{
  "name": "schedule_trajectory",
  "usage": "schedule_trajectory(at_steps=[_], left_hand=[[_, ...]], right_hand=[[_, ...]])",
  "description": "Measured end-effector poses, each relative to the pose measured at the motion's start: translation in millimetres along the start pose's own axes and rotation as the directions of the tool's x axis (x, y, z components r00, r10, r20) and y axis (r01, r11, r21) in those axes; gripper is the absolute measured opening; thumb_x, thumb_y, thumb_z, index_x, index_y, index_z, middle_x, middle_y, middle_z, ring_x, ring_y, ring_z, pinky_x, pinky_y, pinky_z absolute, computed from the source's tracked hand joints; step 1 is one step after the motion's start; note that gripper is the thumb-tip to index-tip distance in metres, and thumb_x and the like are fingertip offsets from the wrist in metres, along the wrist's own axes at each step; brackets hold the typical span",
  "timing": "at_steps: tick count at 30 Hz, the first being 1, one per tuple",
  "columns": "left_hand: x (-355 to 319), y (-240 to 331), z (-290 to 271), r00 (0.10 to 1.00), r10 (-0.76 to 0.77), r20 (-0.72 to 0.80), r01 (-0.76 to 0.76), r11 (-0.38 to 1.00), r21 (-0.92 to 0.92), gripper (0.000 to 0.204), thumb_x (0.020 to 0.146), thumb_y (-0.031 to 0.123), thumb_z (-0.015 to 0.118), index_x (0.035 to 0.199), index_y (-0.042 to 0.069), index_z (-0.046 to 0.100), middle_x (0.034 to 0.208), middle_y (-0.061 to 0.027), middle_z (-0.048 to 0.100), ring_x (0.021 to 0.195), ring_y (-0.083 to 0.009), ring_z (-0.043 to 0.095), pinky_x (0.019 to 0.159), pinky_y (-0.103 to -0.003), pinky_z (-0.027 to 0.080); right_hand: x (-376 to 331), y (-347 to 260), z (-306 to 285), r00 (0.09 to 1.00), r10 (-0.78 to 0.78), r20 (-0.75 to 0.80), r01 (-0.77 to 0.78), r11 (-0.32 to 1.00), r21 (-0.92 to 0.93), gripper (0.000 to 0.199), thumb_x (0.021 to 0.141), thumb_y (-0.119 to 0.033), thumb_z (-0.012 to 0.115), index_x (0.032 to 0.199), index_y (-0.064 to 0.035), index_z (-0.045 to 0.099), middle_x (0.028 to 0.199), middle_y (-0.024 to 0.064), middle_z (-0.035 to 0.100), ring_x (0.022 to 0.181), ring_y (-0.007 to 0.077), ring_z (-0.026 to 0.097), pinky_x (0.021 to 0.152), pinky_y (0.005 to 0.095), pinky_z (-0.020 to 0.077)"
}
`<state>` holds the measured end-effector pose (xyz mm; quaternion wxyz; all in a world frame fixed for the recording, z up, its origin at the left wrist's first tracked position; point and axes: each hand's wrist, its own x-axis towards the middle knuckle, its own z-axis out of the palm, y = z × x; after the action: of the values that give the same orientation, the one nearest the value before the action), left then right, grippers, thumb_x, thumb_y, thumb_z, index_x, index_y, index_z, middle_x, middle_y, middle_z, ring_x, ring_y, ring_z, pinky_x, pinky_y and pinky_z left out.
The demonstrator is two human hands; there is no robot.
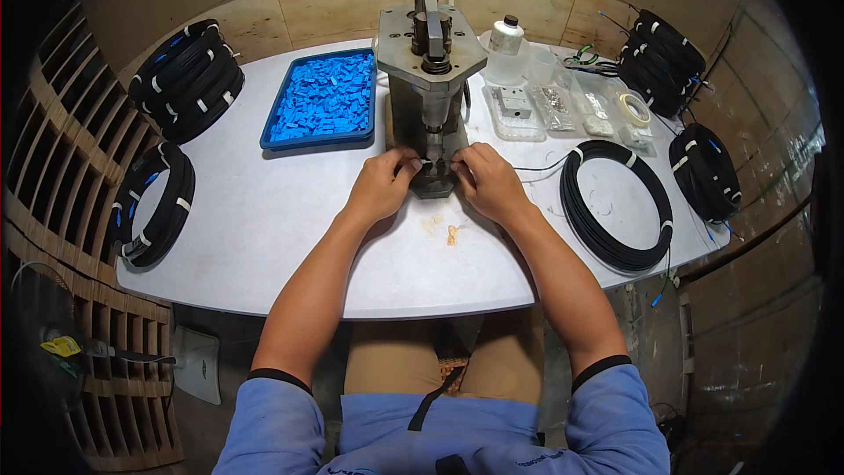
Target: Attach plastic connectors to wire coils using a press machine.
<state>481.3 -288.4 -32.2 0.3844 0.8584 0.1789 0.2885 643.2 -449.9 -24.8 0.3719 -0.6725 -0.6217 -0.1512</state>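
Blue shirt [387,429], press [431,79] between tray [316,146] and flat coil [615,248]

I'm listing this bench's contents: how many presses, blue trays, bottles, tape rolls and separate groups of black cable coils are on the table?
Bench-top press: 1
Blue tray: 1
White bottle: 1
Tape roll: 1
Black cable coil groups: 5
Total: 9

The left hand [383,180] and right hand [485,178] face each other at the foot of a metal press [434,105], fingertips bunched, what lies between them too small to tell. Beyond the left hand sits a dark blue tray [299,146] of small blue pieces [323,98]; right of the right hand, a thin black cable [541,169] reaches a black coil [582,224] lying flat.
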Motion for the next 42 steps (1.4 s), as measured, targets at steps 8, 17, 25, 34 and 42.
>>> schedule_trajectory(at_steps=[8, 17, 25, 34, 42], left_hand=[[0, 5, -1, 1.000, -0.013, 0.003, 0.013, 1.000, 0.022, 0.027, 0.098, 0.021, 0.064, 0.112, -0.001, 0.071, 0.099, -0.0207, 0.075, 0.092, -0.0335, 0.072, 0.084, -0.039, 0.055], [0, 2, -2, 1.000, -0.007, 0.008, 0.007, 1.000, 0.001, 0.025, 0.097, 0.019, 0.065, 0.111, -0.002, 0.070, 0.101, -0.0205, 0.075, 0.094, -0.0323, 0.073, 0.084, -0.038, 0.056], [-1, 0, -1, 1.000, 0.011, 0.008, -0.011, 1.000, 0.000, 0.023, 0.098, 0.017, 0.066, 0.111, -0.002, 0.069, 0.100, -0.0182, 0.076, 0.095, -0.0288, 0.074, 0.084, -0.037, 0.056], [-1, 10, -4, 1.000, -0.017, 0.014, 0.016, 1.000, 0.010, 0.023, 0.096, 0.015, 0.065, 0.110, -0.003, 0.069, 0.102, -0.0224, 0.075, 0.097, -0.0354, 0.073, 0.087, -0.040, 0.055], [0, 5, -1, 1.000, 0.007, 0.001, -0.007, 0.999, 0.032, 0.026, 0.098, 0.020, 0.061, 0.109, -0.002, 0.071, 0.101, -0.0259, 0.072, 0.096, -0.0420, 0.070, 0.086, -0.044, 0.054]], right_hand=[[0, 0, 1, 1.000, -0.023, -0.021, 0.023, 1.000, -0.008, 0.013, 0.085, -0.004, 0.071, 0.095, -0.0038, 0.063, 0.092, 0.0130, 0.064, 0.087, 0.0340, 0.064, 0.076, 0.0432, 0.0532], [1, -2, 0, 1.000, -0.008, -0.007, 0.008, 1.000, -0.001, 0.014, 0.084, -0.003, 0.071, 0.095, -0.0034, 0.063, 0.092, 0.0132, 0.064, 0.088, 0.0341, 0.064, 0.078, 0.0431, 0.0529], [0, -1, 0, 1.000, -0.014, 0.001, 0.014, 1.000, -0.011, 0.014, 0.083, -0.003, 0.071, 0.095, -0.0038, 0.063, 0.092, 0.0129, 0.064, 0.088, 0.0342, 0.063, 0.077, 0.0435, 0.0527], [0, 1, 1, 1.000, -0.016, -0.002, 0.016, 1.000, -0.026, 0.014, 0.083, -0.003, 0.072, 0.094, -0.0038, 0.063, 0.090, 0.0128, 0.064, 0.086, 0.0336, 0.063, 0.076, 0.0432, 0.0526], [0, 2, 3, 0.999, -0.035, -0.010, 0.035, 0.999, -0.030, 0.013, 0.084, -0.004, 0.071, 0.095, -0.0039, 0.064, 0.089, 0.0127, 0.064, 0.086, 0.0335, 0.063, 0.077, 0.0429, 0.0525]])
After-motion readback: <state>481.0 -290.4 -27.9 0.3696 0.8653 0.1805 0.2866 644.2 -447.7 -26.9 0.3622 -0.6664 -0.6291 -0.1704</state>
